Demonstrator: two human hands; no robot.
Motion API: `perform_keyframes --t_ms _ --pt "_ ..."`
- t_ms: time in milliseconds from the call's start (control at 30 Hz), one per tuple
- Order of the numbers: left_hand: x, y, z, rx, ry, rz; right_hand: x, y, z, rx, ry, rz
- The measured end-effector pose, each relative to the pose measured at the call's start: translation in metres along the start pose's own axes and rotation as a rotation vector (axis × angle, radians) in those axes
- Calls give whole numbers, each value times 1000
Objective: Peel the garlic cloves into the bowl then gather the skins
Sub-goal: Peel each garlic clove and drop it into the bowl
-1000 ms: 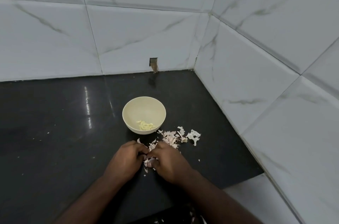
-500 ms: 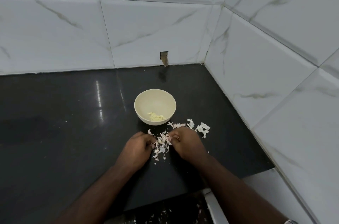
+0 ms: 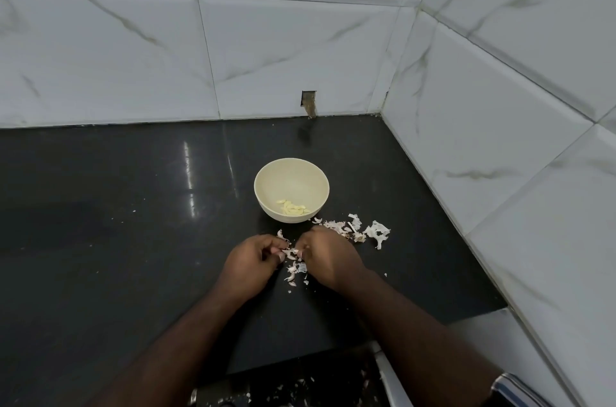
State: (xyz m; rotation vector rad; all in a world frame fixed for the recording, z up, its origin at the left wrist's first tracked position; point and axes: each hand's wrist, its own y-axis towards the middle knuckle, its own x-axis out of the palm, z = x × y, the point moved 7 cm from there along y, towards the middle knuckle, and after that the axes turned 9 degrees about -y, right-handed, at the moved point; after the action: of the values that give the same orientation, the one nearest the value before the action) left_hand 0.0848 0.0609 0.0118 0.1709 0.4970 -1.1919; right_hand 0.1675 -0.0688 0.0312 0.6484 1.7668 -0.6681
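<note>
Now your left hand (image 3: 248, 261) and right hand (image 3: 328, 256) sit close together, fingers curled, pinching papery garlic skins (image 3: 293, 265) on the glossy black table (image 3: 116, 223). Just behind, the round cream bowl (image 3: 291, 179) holds pale peeled cloves (image 3: 293, 207).

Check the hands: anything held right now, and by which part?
Both hands grip one small garlic piece between them. The left hand pinches its left end, the right hand its right end, fingertips only. Clove or loose skin cannot be told.
</note>
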Motion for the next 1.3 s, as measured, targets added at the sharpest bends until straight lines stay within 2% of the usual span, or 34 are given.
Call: perform_keyframes --t_ms 167,333,467,533,733,1100,1300 --pt "-4 2 -2 -49 -158 20 -10 1 6 60 126 71" --pt "-2 -1 10 -63 -256 9 -18 -6 1 42 278 136" --pt "1 -4 24 -99 -499 15 -24 -10 3 145 491 179" --pt "0 -4 26 -121 -571 41 -25 -12 6 168 512 178" --pt "1 -6 28 -120 -568 61 -27 -15 4 145 454 143" --pt "6 -7 37 -107 -591 110 -29 -21 1 229 536 247" --pt "9 -7 36 -119 -702 79 -34 -23 3 188 600 274"
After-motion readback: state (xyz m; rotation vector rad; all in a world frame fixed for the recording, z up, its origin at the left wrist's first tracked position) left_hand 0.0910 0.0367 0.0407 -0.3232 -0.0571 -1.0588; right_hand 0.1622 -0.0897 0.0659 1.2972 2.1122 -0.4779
